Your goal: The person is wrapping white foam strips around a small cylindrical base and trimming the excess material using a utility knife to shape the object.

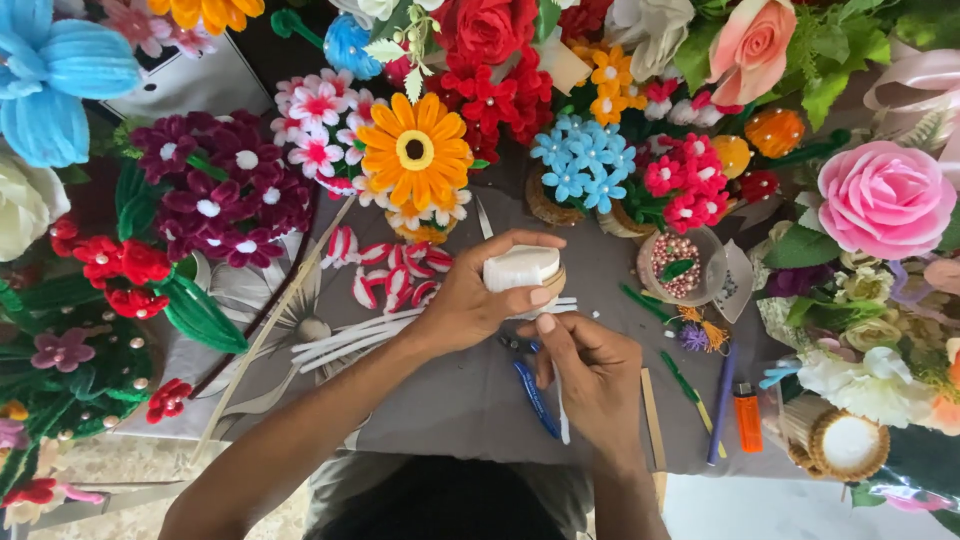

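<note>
- Where the grey surface shows between the flowers, it carries loose parts and tools, with craft blooms crowding its far edge and both sides.
- A pink rose lies at the right, a dark purple bunch at the left, and an orange daisy stands just beyond the hands.
- The left hand is closed around a white spool, thumb on its near side and fingers curled over its top; the spool is held above the middle of the surface.
- The right hand is pinched shut, thumb and forefinger tips meeting just under the spool; a thin white strip hangs from this hand.
- White stems lie in a loose bundle left of the hands, beside red-and-white petals.
- Blue-handled pliers rest under the right hand.
- A bowl of beads sits right of the spool.
- An orange lighter lies near the right edge, just beside a purple pen.
</note>
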